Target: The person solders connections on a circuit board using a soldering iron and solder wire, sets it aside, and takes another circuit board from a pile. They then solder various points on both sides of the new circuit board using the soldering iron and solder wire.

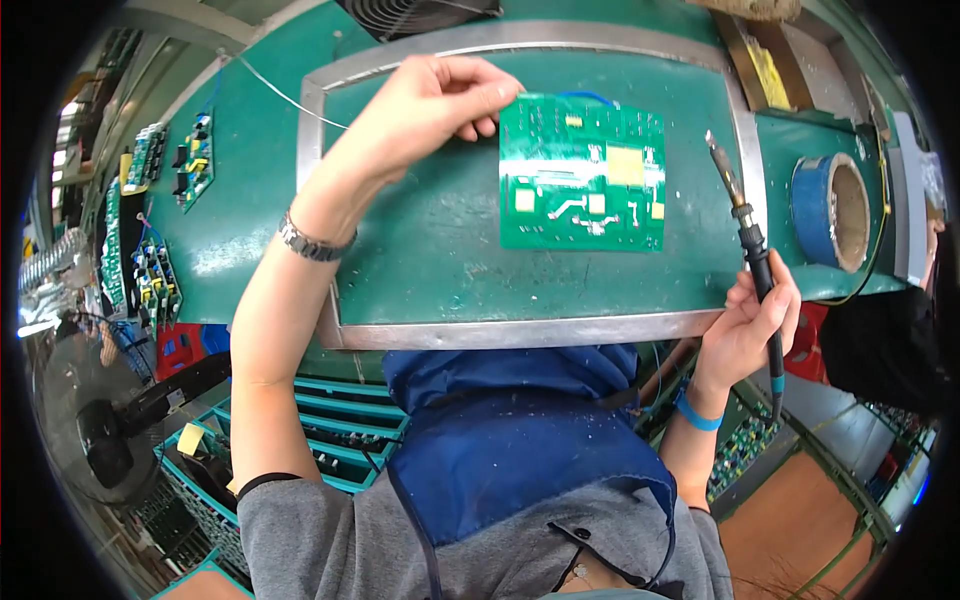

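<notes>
A green circuit board (580, 225) is in front of me, inside a metal frame (530, 333) on the green work surface. Its upper side here shows tan square patches and small solder traces, and a blue wire (588, 97) curves out at its far edge. My left hand (450, 98) pinches the board's far left corner between thumb and fingers. To the right of the board, my right hand (752, 312) is closed around the handle of a soldering iron (757, 250). The iron points up and away, its tip apart from the board.
A blue tape roll (815, 212) stands at the right, below a metal tray (800, 65). Several populated boards (157, 275) are at the left. A black fan grille (415, 14) sits at the far edge. Teal racks (345, 425) with boards are beside me at lower left.
</notes>
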Action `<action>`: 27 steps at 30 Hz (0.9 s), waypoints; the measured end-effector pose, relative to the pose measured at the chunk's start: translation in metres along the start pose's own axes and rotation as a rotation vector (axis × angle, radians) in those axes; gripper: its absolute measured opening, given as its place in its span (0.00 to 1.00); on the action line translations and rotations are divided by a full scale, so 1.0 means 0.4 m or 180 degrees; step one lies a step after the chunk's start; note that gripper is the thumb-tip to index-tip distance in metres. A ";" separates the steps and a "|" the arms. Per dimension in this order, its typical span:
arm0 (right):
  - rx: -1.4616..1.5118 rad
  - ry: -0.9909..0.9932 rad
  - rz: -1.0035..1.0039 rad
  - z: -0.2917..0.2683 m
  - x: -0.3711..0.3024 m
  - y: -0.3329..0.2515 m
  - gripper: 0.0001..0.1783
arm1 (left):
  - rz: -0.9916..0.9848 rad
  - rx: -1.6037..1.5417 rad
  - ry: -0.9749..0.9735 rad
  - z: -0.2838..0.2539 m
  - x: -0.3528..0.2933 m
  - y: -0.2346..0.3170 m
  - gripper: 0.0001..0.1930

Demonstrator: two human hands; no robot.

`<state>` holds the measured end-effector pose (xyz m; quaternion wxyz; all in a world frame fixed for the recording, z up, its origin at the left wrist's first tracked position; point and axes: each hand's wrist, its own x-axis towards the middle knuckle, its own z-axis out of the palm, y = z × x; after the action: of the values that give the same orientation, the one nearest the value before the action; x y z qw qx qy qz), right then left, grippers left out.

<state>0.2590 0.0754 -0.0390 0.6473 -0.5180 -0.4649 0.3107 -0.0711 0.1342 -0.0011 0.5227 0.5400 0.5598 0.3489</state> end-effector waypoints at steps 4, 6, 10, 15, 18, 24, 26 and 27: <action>-0.0099 0.0008 -0.0032 -0.006 -0.002 0.012 0.23 | 0.0073 -0.0335 0.0040 -0.007 -0.074 0.042 0.13; -0.0001 0.0051 -0.0070 0.005 -0.002 0.005 0.21 | 0.0190 -0.0310 0.0214 -0.027 -0.123 0.079 0.13; 0.0130 0.0085 0.0007 0.002 -0.003 0.007 0.19 | 0.0461 -0.0260 0.0657 -0.105 -0.223 0.164 0.12; -0.0288 0.0177 -0.0071 0.016 -0.008 -0.024 0.19 | 0.0658 -0.0322 0.1260 -0.267 -0.284 0.262 0.13; -0.0437 0.0107 -0.0175 0.010 -0.010 -0.024 0.19 | 0.0839 -0.0346 0.1497 -0.371 -0.243 0.288 0.12; -0.0496 0.0128 -0.0101 0.024 -0.015 -0.039 0.19 | 0.0649 -0.1549 0.2369 -0.495 0.050 0.265 0.08; -0.0534 0.0169 -0.0127 0.024 -0.015 -0.036 0.19 | 0.0414 -0.1857 0.2766 -0.523 0.211 0.213 0.03; -0.0533 0.0164 -0.0115 0.028 -0.015 -0.033 0.19 | 0.0211 -0.1948 0.2891 -0.550 0.282 0.173 0.02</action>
<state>0.2454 0.0710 -0.0276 0.6190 -0.5697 -0.4816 0.2456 -0.2515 0.2939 0.0876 0.3505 0.1758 0.5848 0.7101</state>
